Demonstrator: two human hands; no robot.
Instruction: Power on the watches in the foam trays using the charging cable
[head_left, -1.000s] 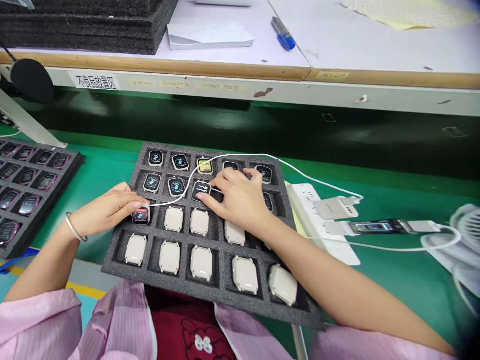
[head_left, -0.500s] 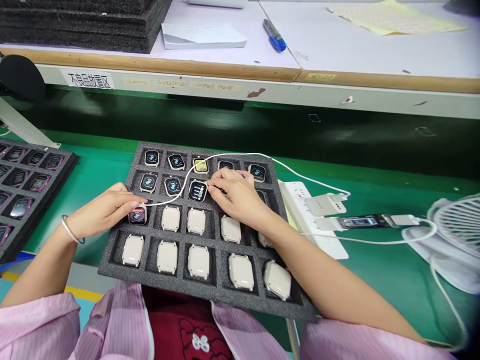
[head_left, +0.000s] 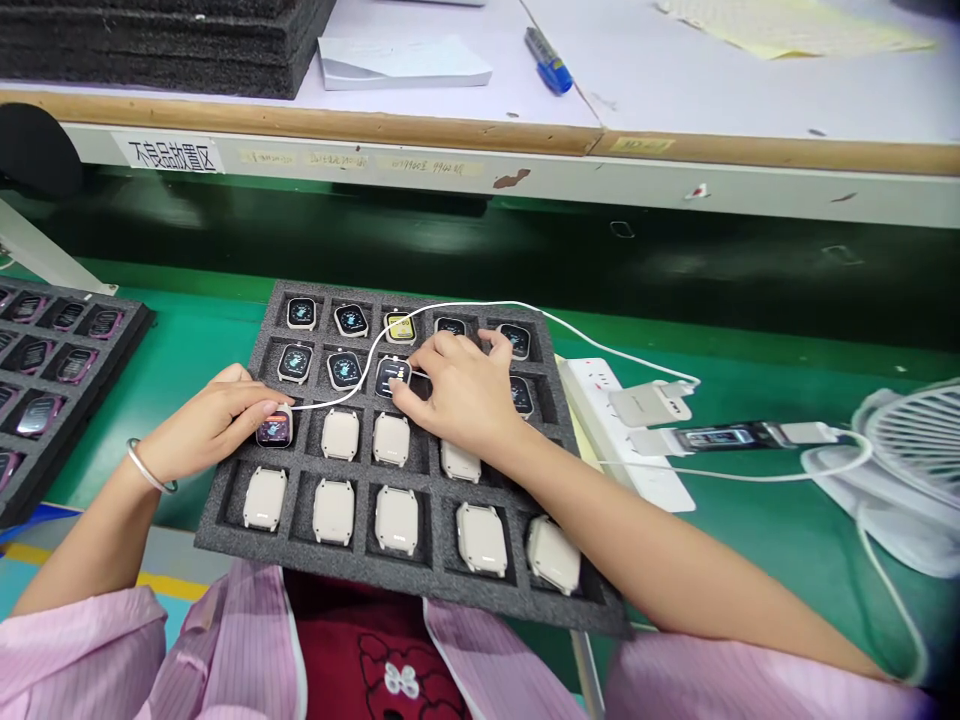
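Observation:
A black foam tray [head_left: 341,565] holds rows of smartwatches, the back rows with screens up and the front rows mostly backs up. My left hand [head_left: 217,420] is closed at the left edge, thumb and fingers pinching a lit smartwatch [head_left: 274,428] where the white charging cable [head_left: 450,305] meets it. Over the second row, my right hand [head_left: 465,390] grips another lit smartwatch [head_left: 391,374]; its thumb touches the screen while the index finger lies at the upper right edge. A short white cable piece shows beside that watch. My right hand hides parts of neighbouring slots.
A white power strip [head_left: 600,385] with chargers and cables lies to the right, beside a white fan [head_left: 919,440]. Another foam tray of watches [head_left: 67,400] stands left. Above runs a shelf edge [head_left: 420,130] bearing stacked black foam, paper and a blue pen [head_left: 551,68].
My right thumb has moved from the watch's right side onto its screen, and the screen content differs. My left hand stays in place. The view has shifted slightly.

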